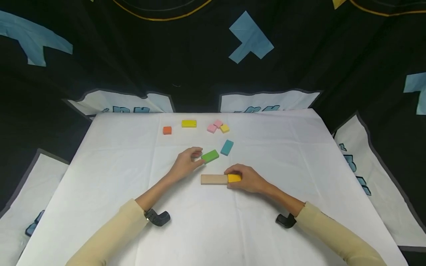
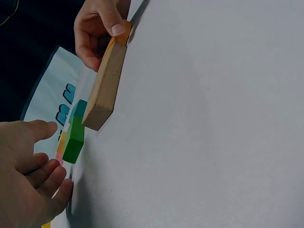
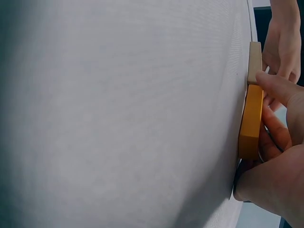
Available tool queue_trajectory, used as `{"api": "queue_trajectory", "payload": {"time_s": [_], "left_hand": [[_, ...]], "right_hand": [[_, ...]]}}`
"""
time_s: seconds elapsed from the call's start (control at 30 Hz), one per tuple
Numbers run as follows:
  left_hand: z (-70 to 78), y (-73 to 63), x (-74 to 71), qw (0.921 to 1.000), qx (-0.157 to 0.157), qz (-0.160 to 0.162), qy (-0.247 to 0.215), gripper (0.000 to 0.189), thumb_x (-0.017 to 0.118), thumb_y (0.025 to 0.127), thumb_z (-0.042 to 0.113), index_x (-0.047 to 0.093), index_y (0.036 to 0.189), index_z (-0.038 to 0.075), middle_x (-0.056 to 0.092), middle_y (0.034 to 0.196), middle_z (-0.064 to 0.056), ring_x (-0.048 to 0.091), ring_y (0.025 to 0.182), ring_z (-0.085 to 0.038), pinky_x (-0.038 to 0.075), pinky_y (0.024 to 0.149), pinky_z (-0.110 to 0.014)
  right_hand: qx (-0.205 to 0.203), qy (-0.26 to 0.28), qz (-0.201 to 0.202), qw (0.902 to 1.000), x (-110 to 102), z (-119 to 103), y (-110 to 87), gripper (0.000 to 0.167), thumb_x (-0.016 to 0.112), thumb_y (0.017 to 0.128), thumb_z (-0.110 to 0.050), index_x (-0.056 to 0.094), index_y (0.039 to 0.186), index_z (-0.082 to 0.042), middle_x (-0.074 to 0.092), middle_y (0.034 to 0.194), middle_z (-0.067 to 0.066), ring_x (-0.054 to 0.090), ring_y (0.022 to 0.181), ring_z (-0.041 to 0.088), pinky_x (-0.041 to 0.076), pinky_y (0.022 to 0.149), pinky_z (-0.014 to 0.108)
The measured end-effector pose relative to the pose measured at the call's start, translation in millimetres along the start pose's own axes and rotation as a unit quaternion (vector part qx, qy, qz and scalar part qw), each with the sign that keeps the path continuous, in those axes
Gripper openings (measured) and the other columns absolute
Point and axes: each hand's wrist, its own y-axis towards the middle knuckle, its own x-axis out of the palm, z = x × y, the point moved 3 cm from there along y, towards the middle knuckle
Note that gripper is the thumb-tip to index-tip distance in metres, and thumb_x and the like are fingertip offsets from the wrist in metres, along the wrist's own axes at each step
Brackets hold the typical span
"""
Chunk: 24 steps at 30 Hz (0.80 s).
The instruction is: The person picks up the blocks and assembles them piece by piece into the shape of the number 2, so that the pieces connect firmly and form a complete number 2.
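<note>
My right hand (image 1: 247, 180) holds a yellow-orange block (image 3: 251, 121) between thumb and fingers. That block's end meets a plain wooden block (image 1: 214, 179) lying on the white table, so the two form a straight row. Farther forward and left, my left hand (image 1: 187, 162) is beside a green block (image 1: 210, 156), its thumb close to the block's near left end. In the left wrist view, the fingers of this hand (image 2: 28, 173) are loosely bent and spread apart from the thumb, not closed round the green block. A teal block (image 1: 227, 147) lies just right of the green one.
Toward the table's (image 1: 283, 236) far edge lie an orange block (image 1: 167, 130), a yellow block (image 1: 189, 123), two pink blocks (image 1: 212, 128) and a small pale-yellow block (image 1: 224, 128). A black curtain (image 1: 199, 74) with blue tape hangs behind the table.
</note>
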Motion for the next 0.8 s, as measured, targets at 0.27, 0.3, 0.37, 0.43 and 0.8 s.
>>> {"api": "queue_trajectory", "payload": {"time_s": [0.27, 0.3, 0.37, 0.43, 0.8], "left_hand": [[-1.8, 9.3, 4.3, 0.9999, -0.004, -0.007, 0.007, 0.051, 0.073, 0.092, 0.022, 0.058, 0.135, -0.001, 0.064, 0.127, -0.016, 0.061, 0.116, -0.028, 0.048, 0.097, -0.040], [-2.6, 10.6, 4.9, 0.9999, -0.004, -0.009, 0.007, 0.050, 0.073, 0.092, 0.022, 0.058, 0.135, -0.001, 0.065, 0.127, -0.015, 0.061, 0.116, -0.028, 0.048, 0.097, -0.040], [-4.5, 13.3, 6.1, 0.9999, -0.004, -0.011, 0.012, 0.049, 0.073, 0.092, 0.022, 0.059, 0.134, -0.001, 0.065, 0.125, -0.015, 0.061, 0.114, -0.028, 0.049, 0.096, -0.040], [-6.9, 16.6, 7.3, 0.9998, 0.000, -0.012, 0.017, 0.048, 0.074, 0.092, 0.023, 0.061, 0.133, 0.000, 0.066, 0.124, -0.014, 0.062, 0.112, -0.026, 0.049, 0.095, -0.039], [-11.8, 29.3, 8.8, 0.9982, 0.015, -0.054, 0.019, 0.049, 0.077, 0.090, 0.025, 0.063, 0.132, 0.003, 0.066, 0.125, -0.010, 0.060, 0.109, -0.023, 0.049, 0.093, -0.037]], "right_hand": [[-0.004, -0.011, 0.014, 0.9998, 1, 0, 0.4, 0.038, 0.082, 0.083, -0.012, 0.069, 0.119, -0.012, 0.066, 0.110, -0.001, 0.057, 0.097, 0.018, 0.048, 0.093, 0.035], [-0.003, -0.012, 0.015, 0.9998, 1, -1, 0.5, 0.038, 0.082, 0.083, -0.011, 0.069, 0.119, -0.012, 0.066, 0.110, -0.001, 0.057, 0.097, 0.018, 0.048, 0.093, 0.035], [-0.001, -0.015, 0.018, 0.9997, 2, -1, 0.5, 0.038, 0.083, 0.083, -0.011, 0.069, 0.118, -0.012, 0.066, 0.109, -0.001, 0.057, 0.097, 0.018, 0.049, 0.092, 0.034], [0.000, -0.017, 0.019, 0.9997, 3, -1, 0.5, 0.038, 0.083, 0.083, -0.011, 0.069, 0.117, -0.013, 0.066, 0.108, -0.002, 0.056, 0.096, 0.018, 0.049, 0.091, 0.034], [0.004, -0.026, 0.025, 0.9994, 5, 2, 1.2, 0.036, 0.083, 0.083, -0.013, 0.070, 0.116, -0.013, 0.066, 0.107, -0.003, 0.056, 0.095, 0.017, 0.049, 0.090, 0.034]]}}
